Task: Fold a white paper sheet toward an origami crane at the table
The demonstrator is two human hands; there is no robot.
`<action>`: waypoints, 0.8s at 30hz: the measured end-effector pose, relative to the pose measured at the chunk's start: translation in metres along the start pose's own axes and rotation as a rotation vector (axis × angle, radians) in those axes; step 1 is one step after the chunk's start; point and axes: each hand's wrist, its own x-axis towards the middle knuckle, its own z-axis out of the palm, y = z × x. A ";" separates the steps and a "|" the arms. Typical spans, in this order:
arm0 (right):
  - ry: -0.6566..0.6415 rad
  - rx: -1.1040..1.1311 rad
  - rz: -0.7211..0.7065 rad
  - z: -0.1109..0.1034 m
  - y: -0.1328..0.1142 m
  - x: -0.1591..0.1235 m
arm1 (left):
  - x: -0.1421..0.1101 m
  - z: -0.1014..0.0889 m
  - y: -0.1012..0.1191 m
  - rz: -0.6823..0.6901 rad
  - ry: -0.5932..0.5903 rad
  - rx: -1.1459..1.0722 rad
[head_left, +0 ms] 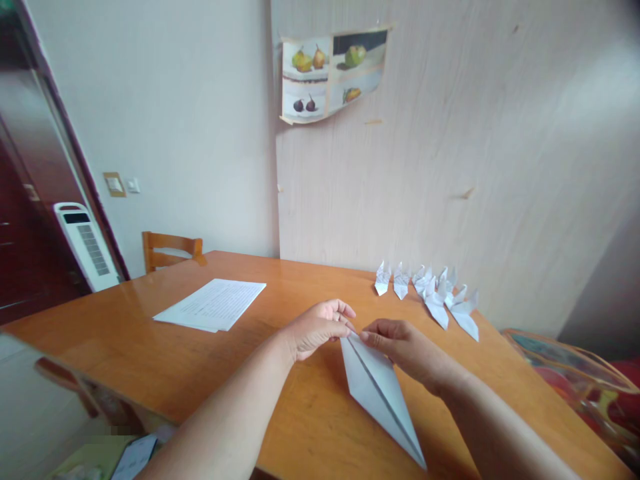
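A white sheet of paper folded into a long kite shape [373,393] lies over the front part of the table, its narrow point toward me and a crease running down its middle. My left hand [325,327] pinches the far tip between thumb and fingers. On the other side of that tip, my right hand [395,340] has its thumb on top of the paper and its fingers curled beneath. Part of the far tip is hidden by the fingers.
Several folded paper figures [437,303] stand at the table's back right. A stack of printed sheets [213,303] lies on the left of the wooden table [280,287]. Beyond it is a wooden chair [173,250]. A phone [134,457] shows below the table's front edge.
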 end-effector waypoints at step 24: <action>-0.038 0.092 -0.054 0.013 -0.002 0.000 | -0.009 0.007 0.002 0.024 0.128 -0.083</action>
